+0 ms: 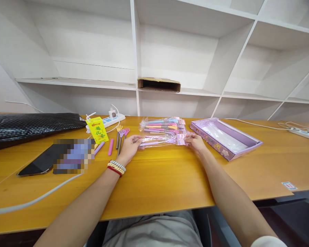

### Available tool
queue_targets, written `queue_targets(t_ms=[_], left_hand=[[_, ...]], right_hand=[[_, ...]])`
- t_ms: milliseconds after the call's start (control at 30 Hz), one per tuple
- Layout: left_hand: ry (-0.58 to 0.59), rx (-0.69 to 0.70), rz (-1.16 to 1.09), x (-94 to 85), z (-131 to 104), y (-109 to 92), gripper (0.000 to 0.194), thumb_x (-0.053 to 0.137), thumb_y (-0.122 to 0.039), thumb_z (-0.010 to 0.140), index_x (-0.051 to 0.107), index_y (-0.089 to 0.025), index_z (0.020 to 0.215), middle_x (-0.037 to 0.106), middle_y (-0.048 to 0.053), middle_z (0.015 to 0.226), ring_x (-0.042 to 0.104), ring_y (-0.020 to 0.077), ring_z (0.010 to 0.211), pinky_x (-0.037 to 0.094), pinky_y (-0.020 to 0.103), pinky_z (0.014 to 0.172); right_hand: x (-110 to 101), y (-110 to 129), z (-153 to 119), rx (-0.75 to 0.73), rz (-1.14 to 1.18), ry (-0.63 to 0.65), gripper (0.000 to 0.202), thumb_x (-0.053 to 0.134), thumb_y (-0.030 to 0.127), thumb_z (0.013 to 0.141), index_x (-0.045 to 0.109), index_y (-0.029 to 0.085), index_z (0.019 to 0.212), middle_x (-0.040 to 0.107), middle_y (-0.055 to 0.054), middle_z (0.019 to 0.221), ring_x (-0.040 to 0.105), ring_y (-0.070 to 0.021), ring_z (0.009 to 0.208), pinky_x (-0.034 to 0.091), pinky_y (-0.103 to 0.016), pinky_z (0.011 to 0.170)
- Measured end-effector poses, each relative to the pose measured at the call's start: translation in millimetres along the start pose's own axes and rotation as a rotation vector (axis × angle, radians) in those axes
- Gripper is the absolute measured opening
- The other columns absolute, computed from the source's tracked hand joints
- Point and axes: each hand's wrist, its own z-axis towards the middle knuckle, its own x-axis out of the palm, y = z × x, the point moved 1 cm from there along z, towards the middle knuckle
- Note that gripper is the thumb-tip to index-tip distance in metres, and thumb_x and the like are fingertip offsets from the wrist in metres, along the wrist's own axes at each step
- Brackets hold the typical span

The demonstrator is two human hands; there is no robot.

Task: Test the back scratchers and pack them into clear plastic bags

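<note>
My left hand (128, 148) and my right hand (195, 141) hold the two ends of a clear plastic packet (158, 141) with a pink and purple back scratcher inside, low over the wooden table (159, 181). Just behind it lies a pile of similar packets (162, 126) in several colours. Left of my left hand, several loose small back scratchers (120, 136) lie on the table. Beaded bracelets sit on my left wrist.
An open purple box (225, 137) lies to the right. A yellow drink carton (97, 129), a white power strip (110, 120), a phone (38, 164), a black bag (28, 127) and a white cable (36, 199) are on the left. White shelves stand behind.
</note>
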Motion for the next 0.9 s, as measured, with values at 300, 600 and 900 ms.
queue_targets(t_ms=[300, 600, 900], left_hand=[[0.002, -0.025, 0.071, 7.2, -7.9, -6.0, 0.023, 0.066, -0.021, 0.066, 0.059, -0.009, 0.084, 0.059, 0.005, 0.075, 0.06, 0.0157, 0.068, 0.056, 0.028, 0.054], [0.011, 0.001, 0.051, 3.7, -2.6, 1.3, 0.027, 0.067, -0.024, 0.065, 0.059, -0.01, 0.086, 0.057, 0.005, 0.077, 0.058, 0.0139, 0.066, 0.055, 0.027, 0.052], [0.043, -0.02, 0.047, 8.7, -5.9, -0.5, 0.023, 0.067, -0.023, 0.066, 0.059, -0.011, 0.084, 0.059, 0.005, 0.077, 0.059, 0.0143, 0.067, 0.056, 0.03, 0.054]], right_hand=[[6.2, -5.1, 1.1, -0.036, -0.137, -0.024, 0.031, 0.074, 0.025, 0.051, 0.055, 0.016, 0.074, 0.057, -0.001, 0.064, 0.053, -0.0118, 0.05, 0.047, -0.024, 0.042], [6.6, -3.2, -1.7, -0.042, -0.165, 0.094, 0.038, 0.073, 0.036, 0.055, 0.056, 0.017, 0.084, 0.057, 0.0, 0.067, 0.049, -0.0098, 0.049, 0.038, -0.02, 0.038], [8.2, -16.2, 8.9, -0.102, -0.385, 0.056, 0.024, 0.065, 0.031, 0.056, 0.058, 0.013, 0.072, 0.058, -0.001, 0.063, 0.047, -0.0116, 0.052, 0.034, -0.022, 0.047]])
